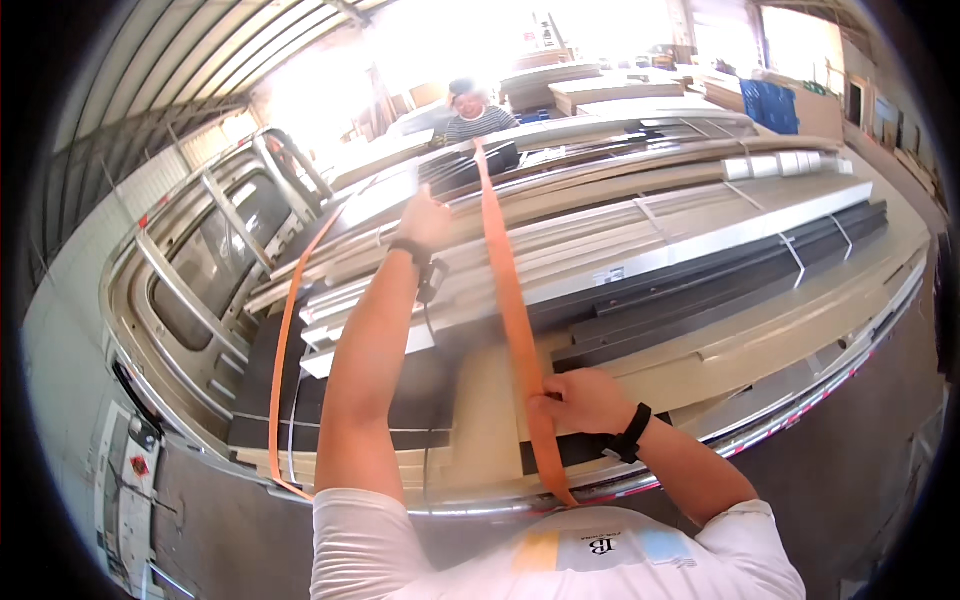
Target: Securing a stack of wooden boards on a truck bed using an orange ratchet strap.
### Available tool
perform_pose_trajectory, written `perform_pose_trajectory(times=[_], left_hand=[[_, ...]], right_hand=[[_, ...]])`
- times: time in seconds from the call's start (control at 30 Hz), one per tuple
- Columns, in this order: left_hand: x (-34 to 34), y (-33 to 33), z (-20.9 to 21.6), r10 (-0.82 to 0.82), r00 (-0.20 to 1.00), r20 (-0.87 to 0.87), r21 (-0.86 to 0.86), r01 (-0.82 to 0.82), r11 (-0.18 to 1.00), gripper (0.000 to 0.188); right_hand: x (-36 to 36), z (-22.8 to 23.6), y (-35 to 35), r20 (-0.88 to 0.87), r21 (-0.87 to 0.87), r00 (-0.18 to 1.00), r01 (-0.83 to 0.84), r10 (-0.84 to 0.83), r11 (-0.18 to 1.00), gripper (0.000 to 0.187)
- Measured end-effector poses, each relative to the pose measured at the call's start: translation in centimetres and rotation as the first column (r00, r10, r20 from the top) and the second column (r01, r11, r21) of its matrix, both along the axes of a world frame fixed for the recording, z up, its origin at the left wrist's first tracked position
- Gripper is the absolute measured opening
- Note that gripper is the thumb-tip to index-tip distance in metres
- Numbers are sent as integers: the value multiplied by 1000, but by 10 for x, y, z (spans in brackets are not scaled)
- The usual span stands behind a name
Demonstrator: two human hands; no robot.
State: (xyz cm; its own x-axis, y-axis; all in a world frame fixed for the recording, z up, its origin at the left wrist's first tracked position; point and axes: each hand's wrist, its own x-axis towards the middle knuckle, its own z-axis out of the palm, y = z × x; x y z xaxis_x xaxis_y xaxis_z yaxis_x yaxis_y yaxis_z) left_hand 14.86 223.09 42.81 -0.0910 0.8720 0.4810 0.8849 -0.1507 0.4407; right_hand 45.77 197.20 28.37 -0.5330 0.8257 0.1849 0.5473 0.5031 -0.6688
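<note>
An orange ratchet-type webbing strap [508, 280] runs from the far side of the load down to the truck bed's near edge. My right hand [592, 400] is closed on its lower part. My left arm reaches forward over the load. My left hand [427, 220] is raised left of the strap, smeared by motion, so its grip does not show clearly. Under both arms lie long bundled white and beige profiles [660, 245] and dark flat panels [700, 275]. Black bands with small devices circle both wrists.
A second orange strap [285, 340] crosses the load at the left, beside the truck cab [200, 260]. On the far side stands another person [480, 120] in a striped top. The bed's metal edge rail [780, 425] curves along my side. Stacked boards [610, 92] stand behind.
</note>
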Motion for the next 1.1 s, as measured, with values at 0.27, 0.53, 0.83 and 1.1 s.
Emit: perform_pose_trajectory(times=[0.27,0.53,0.83,1.1], left_hand=[[48,1,11,-167,979,-113,-75,160,984,80],[86,-59,-5,-237,944,-230,-244,180,953,53],[118,-150,-26,-259,802,-539,-286,115,951,70],[137,-162,-5,-278,839,-467,-432,58,900,81]], right_hand=[[58,10,-24,-316,142,948,26,20,989,30],[174,4,-39,-520,198,848,236,-103,951,28],[206,-20,-40,-509,78,859,121,-65,990,19],[207,-21,-46,-487,102,872,114,-50,988,21]])
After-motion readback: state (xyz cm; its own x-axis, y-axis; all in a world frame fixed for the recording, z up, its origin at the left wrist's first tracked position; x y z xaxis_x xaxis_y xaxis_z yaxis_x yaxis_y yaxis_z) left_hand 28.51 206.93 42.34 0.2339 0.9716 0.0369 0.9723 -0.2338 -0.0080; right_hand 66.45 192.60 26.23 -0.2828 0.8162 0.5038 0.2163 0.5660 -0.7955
